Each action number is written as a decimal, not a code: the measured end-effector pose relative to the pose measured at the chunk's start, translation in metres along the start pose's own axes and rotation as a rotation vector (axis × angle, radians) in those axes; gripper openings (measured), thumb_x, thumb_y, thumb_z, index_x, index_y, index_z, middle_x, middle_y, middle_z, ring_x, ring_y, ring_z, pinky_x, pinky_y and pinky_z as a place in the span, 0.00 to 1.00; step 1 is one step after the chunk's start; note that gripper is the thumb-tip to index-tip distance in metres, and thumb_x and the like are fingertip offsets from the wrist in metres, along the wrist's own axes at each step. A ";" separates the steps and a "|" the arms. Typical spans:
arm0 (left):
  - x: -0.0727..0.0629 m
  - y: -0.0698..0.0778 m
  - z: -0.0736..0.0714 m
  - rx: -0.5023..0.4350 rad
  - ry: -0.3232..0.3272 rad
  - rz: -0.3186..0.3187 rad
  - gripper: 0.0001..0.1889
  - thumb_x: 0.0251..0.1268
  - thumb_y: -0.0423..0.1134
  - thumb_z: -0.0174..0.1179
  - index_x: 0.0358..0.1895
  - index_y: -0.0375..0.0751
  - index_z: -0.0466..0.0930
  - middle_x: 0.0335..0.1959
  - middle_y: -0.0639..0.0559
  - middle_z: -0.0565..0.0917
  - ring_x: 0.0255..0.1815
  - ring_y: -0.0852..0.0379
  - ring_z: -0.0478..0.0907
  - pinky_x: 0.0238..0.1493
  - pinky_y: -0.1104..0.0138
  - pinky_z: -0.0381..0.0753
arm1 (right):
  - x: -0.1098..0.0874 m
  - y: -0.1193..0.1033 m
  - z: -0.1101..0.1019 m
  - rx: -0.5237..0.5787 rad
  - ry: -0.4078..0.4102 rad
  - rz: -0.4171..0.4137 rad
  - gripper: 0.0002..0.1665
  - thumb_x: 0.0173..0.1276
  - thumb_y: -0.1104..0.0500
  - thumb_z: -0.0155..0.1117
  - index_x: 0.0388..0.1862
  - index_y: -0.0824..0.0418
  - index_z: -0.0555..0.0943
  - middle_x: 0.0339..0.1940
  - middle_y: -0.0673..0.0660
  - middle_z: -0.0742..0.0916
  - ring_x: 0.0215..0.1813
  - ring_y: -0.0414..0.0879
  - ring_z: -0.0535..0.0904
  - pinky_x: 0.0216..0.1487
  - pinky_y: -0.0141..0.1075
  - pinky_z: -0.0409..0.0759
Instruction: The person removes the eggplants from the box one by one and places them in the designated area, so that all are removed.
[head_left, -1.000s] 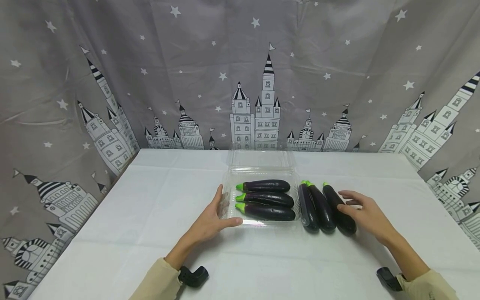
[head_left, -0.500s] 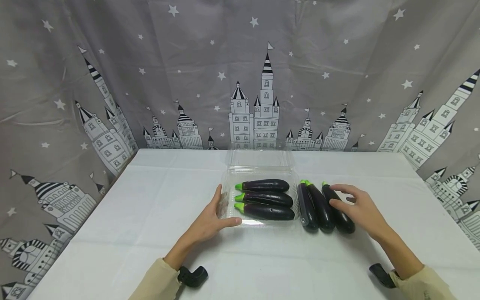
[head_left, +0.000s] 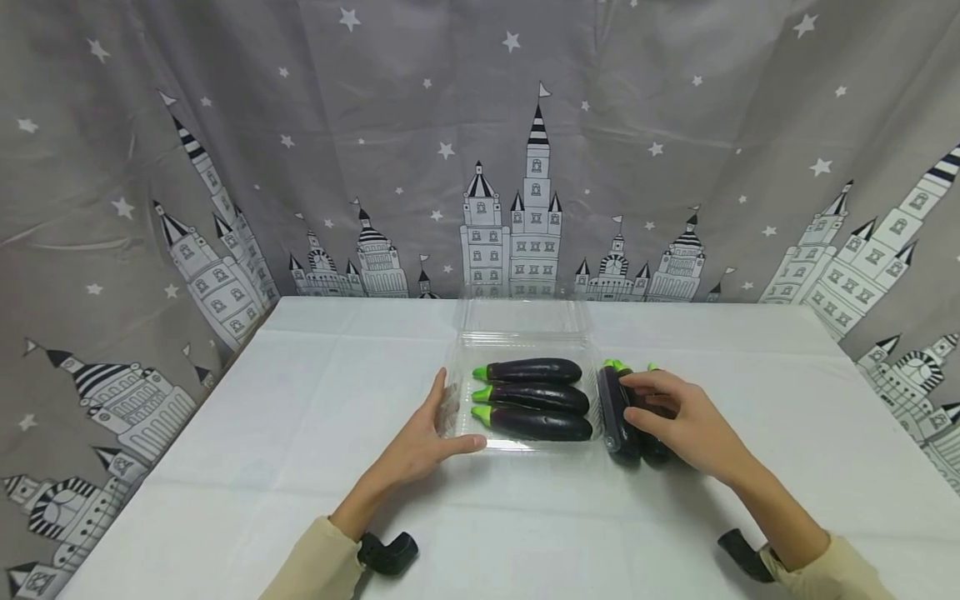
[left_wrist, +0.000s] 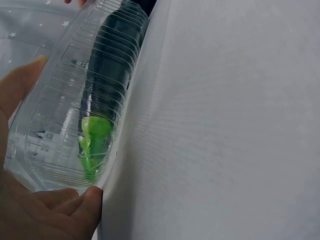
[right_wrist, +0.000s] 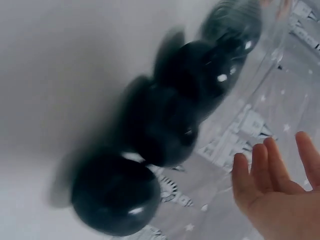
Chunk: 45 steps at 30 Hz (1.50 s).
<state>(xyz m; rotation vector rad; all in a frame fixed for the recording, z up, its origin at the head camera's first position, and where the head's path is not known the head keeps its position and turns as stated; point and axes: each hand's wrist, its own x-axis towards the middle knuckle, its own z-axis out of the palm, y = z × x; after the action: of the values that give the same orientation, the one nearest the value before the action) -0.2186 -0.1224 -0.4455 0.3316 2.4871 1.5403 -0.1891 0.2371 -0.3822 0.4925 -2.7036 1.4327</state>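
My left hand holds the near left corner of a clear plastic container, its thumb along the front edge and its fingers at the left wall. Inside lie three eggplants, side by side with green stems pointing left. Against the container's right side are three loose eggplants, stems pointing away from me; the right-hand one is mostly hidden by my right hand. That hand hovers over them with thumb and fingers apart, fingertips close to the leftmost loose eggplant. In the right wrist view the hand stands apart from their rounded ends.
The container's clear lid lies folded back toward the rear edge of the table. A white cloth covers the table, and a grey curtain with castles and stars hangs behind and around it. Each wrist wears a black camera mount.
My right hand has moved left across the loose eggplants, from the rightmost one to the leftmost. The left hand and the container stay in place.
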 end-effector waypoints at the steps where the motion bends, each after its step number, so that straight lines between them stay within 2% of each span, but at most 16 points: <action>1: 0.000 0.000 0.000 0.001 0.001 0.000 0.64 0.53 0.54 0.74 0.80 0.40 0.32 0.79 0.37 0.46 0.79 0.40 0.40 0.73 0.43 0.41 | 0.000 -0.003 0.002 -0.004 -0.003 -0.005 0.23 0.68 0.61 0.66 0.60 0.68 0.78 0.57 0.65 0.81 0.60 0.60 0.76 0.63 0.55 0.72; 7: 0.000 0.001 0.000 0.008 0.004 0.000 0.64 0.52 0.54 0.74 0.80 0.40 0.32 0.79 0.37 0.45 0.79 0.40 0.39 0.73 0.42 0.41 | -0.001 -0.020 0.008 0.003 -0.054 0.000 0.23 0.68 0.58 0.67 0.60 0.65 0.79 0.58 0.62 0.82 0.60 0.59 0.77 0.61 0.55 0.73; 15: 0.000 0.001 0.000 -0.007 0.001 -0.004 0.65 0.52 0.54 0.74 0.80 0.41 0.32 0.79 0.37 0.47 0.79 0.40 0.40 0.73 0.42 0.42 | 0.000 -0.029 0.023 0.041 -0.114 -0.055 0.23 0.68 0.57 0.68 0.60 0.64 0.80 0.58 0.58 0.82 0.60 0.57 0.78 0.60 0.49 0.75; 22: 0.000 0.003 0.000 0.001 -0.001 0.007 0.65 0.51 0.55 0.74 0.80 0.41 0.32 0.79 0.37 0.46 0.78 0.40 0.41 0.73 0.42 0.43 | 0.004 -0.032 0.032 0.061 -0.126 -0.032 0.24 0.69 0.56 0.67 0.60 0.65 0.79 0.59 0.60 0.82 0.61 0.58 0.78 0.61 0.54 0.74; 28: 0.000 0.001 -0.001 0.003 0.000 0.011 0.65 0.51 0.55 0.74 0.80 0.41 0.32 0.79 0.37 0.47 0.78 0.39 0.42 0.73 0.42 0.43 | 0.012 -0.031 0.043 0.066 -0.158 -0.054 0.24 0.68 0.58 0.67 0.60 0.67 0.79 0.59 0.61 0.82 0.60 0.58 0.77 0.61 0.55 0.73; 38: 0.000 -0.001 -0.001 0.000 0.008 0.012 0.65 0.51 0.56 0.74 0.80 0.42 0.32 0.79 0.38 0.48 0.79 0.41 0.42 0.73 0.43 0.43 | 0.029 -0.033 0.059 0.008 -0.181 -0.069 0.23 0.68 0.61 0.65 0.59 0.68 0.79 0.57 0.62 0.83 0.57 0.58 0.78 0.59 0.53 0.75; 45: -0.001 0.002 -0.002 -0.011 0.006 0.015 0.65 0.51 0.54 0.74 0.80 0.42 0.31 0.79 0.38 0.47 0.79 0.41 0.42 0.73 0.43 0.43 | 0.042 -0.034 0.068 -0.017 -0.225 -0.034 0.24 0.69 0.61 0.64 0.62 0.68 0.77 0.59 0.62 0.82 0.60 0.57 0.77 0.59 0.51 0.75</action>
<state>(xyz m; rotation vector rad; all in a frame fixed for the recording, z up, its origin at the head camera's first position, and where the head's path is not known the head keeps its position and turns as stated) -0.2177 -0.1236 -0.4434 0.3453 2.4858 1.5619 -0.2110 0.1534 -0.3867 0.7364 -2.8582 1.4246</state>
